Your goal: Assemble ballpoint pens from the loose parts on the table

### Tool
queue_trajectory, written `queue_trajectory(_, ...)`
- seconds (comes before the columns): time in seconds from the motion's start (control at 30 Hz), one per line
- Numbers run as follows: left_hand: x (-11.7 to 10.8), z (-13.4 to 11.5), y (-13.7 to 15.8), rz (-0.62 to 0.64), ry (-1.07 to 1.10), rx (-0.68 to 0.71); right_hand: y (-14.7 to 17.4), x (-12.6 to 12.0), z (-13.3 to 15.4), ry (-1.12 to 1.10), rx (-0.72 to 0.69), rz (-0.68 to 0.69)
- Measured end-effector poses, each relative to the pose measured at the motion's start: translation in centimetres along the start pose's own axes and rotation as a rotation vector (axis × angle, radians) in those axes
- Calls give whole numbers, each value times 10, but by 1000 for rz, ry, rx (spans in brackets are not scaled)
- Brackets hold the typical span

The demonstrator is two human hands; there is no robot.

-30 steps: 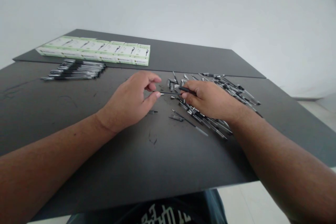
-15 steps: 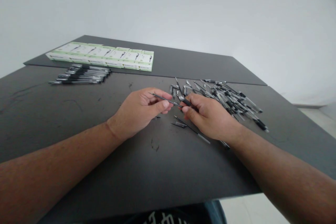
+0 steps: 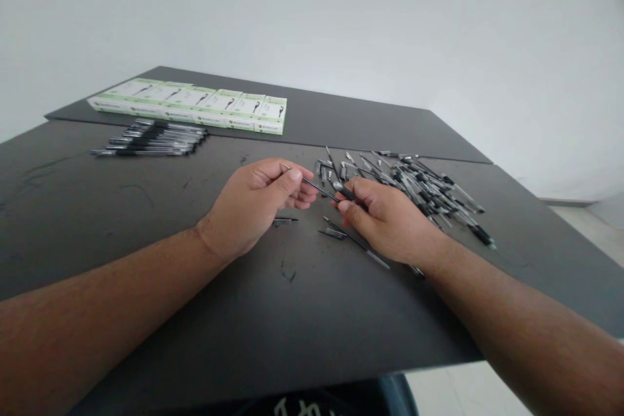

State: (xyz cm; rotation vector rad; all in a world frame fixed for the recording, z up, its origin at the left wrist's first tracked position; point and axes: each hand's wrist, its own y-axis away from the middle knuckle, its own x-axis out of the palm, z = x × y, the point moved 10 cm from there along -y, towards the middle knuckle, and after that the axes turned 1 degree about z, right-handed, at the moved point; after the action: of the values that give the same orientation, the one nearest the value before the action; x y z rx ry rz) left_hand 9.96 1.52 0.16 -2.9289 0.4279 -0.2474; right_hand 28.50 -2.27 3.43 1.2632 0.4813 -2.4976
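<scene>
The left grip (image 3: pixel 256 198) pinches a refill (image 3: pixel 323 191); the right grip (image 3: pixel 383 218) holds its other end and a pen barrel (image 3: pixel 346 192), mostly hidden. The left grip sits nearer the refill's tip than before. Right of the refill, heaped pens (image 3: pixel 426 188) blur together.

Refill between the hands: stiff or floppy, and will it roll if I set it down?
The refill is probably fairly stiff, as it spans straight from left hand to right hand. Being so thin, it should be light. Its slender, rod-like body may roll.
</scene>
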Motion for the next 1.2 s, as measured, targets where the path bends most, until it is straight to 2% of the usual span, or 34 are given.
queue_trajectory(0.1,-6,-8,-2,-42,9,46,0,-3,-1,-8,-24,-20)
queue_trajectory(0.27,-23,-22,-9,-136,62,111,0,-18,0,-28,-143,-137)
queue_trajectory(0.5,-37,-32,-13,-224,94,142,-4,-25,-9,130,-138,-186)
queue_trajectory(0.77,-40,-29,-13,-268,73,129,-5,-22,-15,177,-117,-181)
queue_trajectory(1.2,-35,-28,-11,-253,31,102,-4,-21,-11,170,-124,-167)
